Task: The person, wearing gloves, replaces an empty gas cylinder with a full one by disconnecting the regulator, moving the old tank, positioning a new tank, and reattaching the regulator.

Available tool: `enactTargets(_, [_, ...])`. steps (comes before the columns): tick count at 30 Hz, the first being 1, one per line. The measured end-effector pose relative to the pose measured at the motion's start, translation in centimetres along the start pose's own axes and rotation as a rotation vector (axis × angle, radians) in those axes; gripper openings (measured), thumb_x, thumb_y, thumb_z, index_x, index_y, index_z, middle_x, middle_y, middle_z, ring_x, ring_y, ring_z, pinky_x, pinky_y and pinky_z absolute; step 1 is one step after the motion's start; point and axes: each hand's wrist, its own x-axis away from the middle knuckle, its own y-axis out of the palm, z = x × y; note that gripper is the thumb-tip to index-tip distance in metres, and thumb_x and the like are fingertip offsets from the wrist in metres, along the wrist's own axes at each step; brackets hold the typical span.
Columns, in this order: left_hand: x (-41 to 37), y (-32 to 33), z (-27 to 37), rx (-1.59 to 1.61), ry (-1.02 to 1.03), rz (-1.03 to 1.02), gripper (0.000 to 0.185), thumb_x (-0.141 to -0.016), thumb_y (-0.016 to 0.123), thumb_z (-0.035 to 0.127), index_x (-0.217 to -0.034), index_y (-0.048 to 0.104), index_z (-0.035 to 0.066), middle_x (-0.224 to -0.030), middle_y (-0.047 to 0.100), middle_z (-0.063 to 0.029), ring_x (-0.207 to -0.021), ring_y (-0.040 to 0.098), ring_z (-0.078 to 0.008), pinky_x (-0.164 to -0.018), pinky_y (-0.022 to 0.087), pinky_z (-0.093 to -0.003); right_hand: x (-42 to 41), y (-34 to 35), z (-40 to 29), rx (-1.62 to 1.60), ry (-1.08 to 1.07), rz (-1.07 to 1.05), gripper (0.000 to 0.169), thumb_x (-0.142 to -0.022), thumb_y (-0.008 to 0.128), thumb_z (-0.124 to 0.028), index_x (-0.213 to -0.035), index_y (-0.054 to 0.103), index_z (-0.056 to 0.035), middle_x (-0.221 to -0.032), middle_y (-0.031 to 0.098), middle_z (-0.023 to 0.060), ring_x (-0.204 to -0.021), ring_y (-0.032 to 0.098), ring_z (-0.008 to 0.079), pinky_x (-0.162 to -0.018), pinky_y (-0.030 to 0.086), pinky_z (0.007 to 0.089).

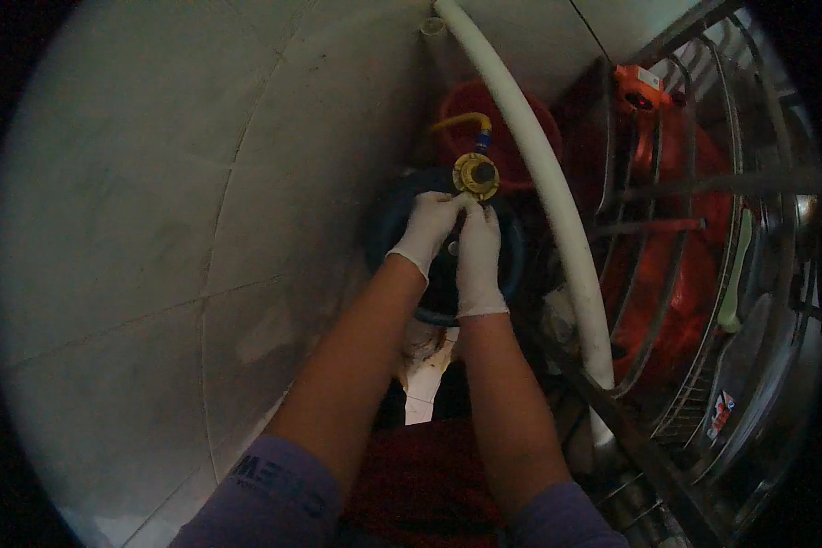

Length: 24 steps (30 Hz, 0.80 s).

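A round yellow gas regulator (pixel 475 176) with a dark centre knob is above the dark blue-green gas cylinder (pixel 431 316). A yellow hose (pixel 467 118) joins it through a blue fitting (pixel 483 142). My left hand (pixel 429 226), in a white glove, has its fingertips close together at the regulator's near edge. My right hand (pixel 479 253), gloved too, meets it there with bent fingers. The fingertips of both hands touch or nearly touch. What lies between them, and whether either grips the regulator, is too dark and hidden to tell.
A thick white pipe (pixel 555 178) curves down just right of my hands. A red plastic tub (pixel 534 116) stands behind the regulator. The tiled wall (pixel 144 205) rises on the left. At right, a metal rack (pixel 692 185) has an orange object (pixel 637 85) and a green-handled utensil (pixel 734 288) near it.
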Motion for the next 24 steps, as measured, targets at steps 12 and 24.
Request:
enactTargets(12, [-1.2,0.2,-0.6,-0.354,0.034,0.172,0.05,-0.091,0.054,0.034,-0.118,0.057,-0.007,-0.115,0.061,-0.0268,-0.106,0.06,-0.0368,-0.089,0.046,-0.0427,0.7,0.1,-0.8,-0.124,0.02,-0.067,0.045,-0.097,0.04,-0.04,-0.121,0.054,-0.0046,-0.106,0.058,0.0066,-0.085,0.053,0.0169,-0.058,0.044,0.0283])
enactTargets(24, [-0.4,0.2,-0.5,-0.228,0.215,0.158,0.036,-0.085,0.068,0.027,-0.099,0.067,-0.006,-0.096,0.069,-0.0189,-0.083,0.066,-0.0248,-0.075,0.051,-0.0364,0.5,-0.1,-1.3,-0.511,0.019,-0.091,0.053,-0.096,0.045,-0.048,-0.127,0.055,-0.0061,-0.118,0.058,0.0067,-0.102,0.054,0.0185,-0.087,0.041,0.0289])
